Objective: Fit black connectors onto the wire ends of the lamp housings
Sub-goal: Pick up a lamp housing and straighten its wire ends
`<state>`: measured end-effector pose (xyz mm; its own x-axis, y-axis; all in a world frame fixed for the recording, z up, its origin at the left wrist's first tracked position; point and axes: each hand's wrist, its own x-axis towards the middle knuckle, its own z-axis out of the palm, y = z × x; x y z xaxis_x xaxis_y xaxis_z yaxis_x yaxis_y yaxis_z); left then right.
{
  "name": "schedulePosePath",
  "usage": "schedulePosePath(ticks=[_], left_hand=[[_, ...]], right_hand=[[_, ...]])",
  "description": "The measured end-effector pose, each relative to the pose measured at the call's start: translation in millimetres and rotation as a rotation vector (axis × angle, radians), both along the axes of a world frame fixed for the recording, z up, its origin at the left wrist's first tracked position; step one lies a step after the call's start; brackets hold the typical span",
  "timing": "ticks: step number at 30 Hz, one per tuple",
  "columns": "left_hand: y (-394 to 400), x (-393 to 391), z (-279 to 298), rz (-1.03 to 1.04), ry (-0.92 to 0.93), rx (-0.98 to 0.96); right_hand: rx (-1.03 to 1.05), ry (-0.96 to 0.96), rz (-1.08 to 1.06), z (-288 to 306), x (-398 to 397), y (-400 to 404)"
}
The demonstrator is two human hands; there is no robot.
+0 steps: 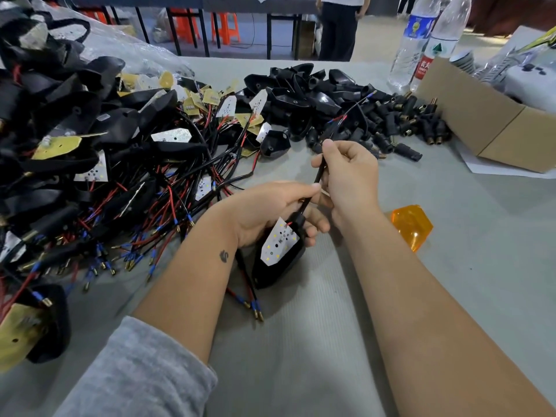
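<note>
Left hand [270,212]: curled round a black lamp housing [279,260] at the middle of the view, thumb tip pressed on the black wire [316,182] that rises from it.
Right hand [349,173]: fingers curled, pinching the same wire higher up, toward 1 o'clock from the left hand; thin red and black leads [355,106] run on past its fingertips.
Lamp housing: tilted, its white LED board [278,240] facing up, lower tip just above the tabletop [301,341]; a second pair of leads with brass tips [255,311] lies beneath it at 6 o'clock.
Wired housings pile [90,164]: fills 8 to 11 o'clock, its loose wire ends reaching just beside the left wrist.
Empty housings heap [301,91]: at 12 o'clock.
Black connectors [406,121]: loose heap at 1 o'clock, beyond the right hand, its far side touching the cardboard box [481,127].
Orange lens [412,227]: at 3 o'clock, near the right forearm, apart from it.
Water bottles [421,43]: upright at 1 o'clock, behind the box.
Open room: bare tabletop from 4 to 7 o'clock, around both forearms.
</note>
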<state>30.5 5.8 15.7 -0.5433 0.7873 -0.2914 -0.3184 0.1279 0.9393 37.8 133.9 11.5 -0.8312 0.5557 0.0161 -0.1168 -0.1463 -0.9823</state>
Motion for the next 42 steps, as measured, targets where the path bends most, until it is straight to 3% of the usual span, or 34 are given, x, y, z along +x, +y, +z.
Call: schedulePosePath(ticks=[8, 13, 15, 20, 26, 31, 36, 42], left_hand=[[-1, -3, -3, -0.003, 0.057, 0.034], [-6, -11, -2, 0.108, 0.370, -0.161], [-5, -12, -3, 0.147, 0.412, -0.167], [0, -14, 0, 0.446, 0.366, -0.125], [-7, -29, -3, 0.802, 0.288, 0.053], [-13, -37, -8, 0.811, 0.202, 0.145], [-16, -41, -10, 0.861, 0.144, 0.301], [-22, -43, -10, 0.937, 0.197, 0.454]], right_hand=[[0.173, 0.037, -0.106, -4, -5, 2], [0.339, 0.091, -0.104, -4, -7, 1], [0.379, 0.102, -0.091, -6, -8, -1], [0.357, 0.098, -0.011, -4, -5, -3], [0.352, -0.024, 0.275, -5, 0, -13], [0.503, -0.099, 0.498, -5, 1, -23], [0.512, -0.098, 0.569, -5, 4, -23], [0.486, -0.082, 0.626, -5, 4, -20]])
